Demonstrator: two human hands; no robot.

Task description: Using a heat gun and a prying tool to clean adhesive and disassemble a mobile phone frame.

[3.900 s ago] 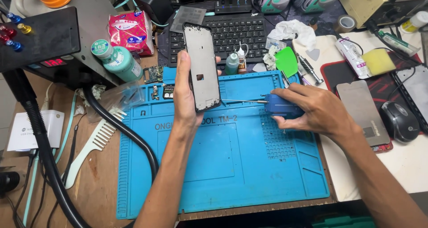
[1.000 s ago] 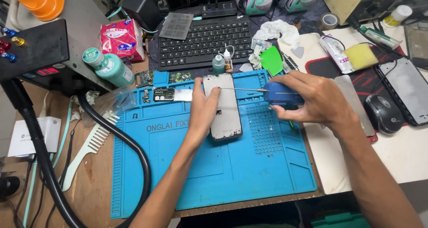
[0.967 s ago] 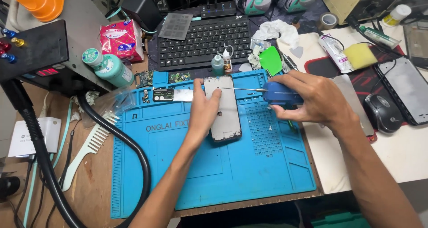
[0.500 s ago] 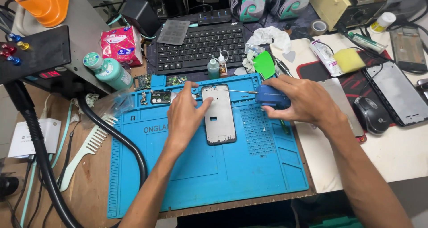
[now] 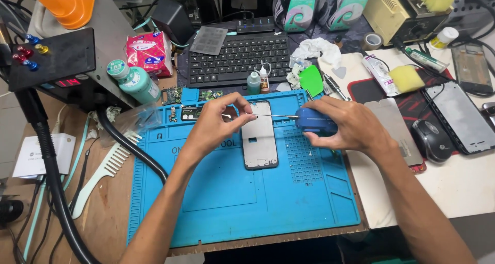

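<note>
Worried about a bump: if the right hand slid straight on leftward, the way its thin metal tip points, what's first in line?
Probably the left hand, whose fingertips already pinch the thin metal tip of the blue tool the right hand holds.

Left hand (image 5: 214, 127): forearm stretched forward, palm down, fingertips pinched. Right hand (image 5: 350, 127): just right of it, fingers curled in closed grip.

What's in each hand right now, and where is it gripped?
Right hand wraps the blue tool by its body. Left hand pinches the tool's thin metal tip above the phone frame.
</note>
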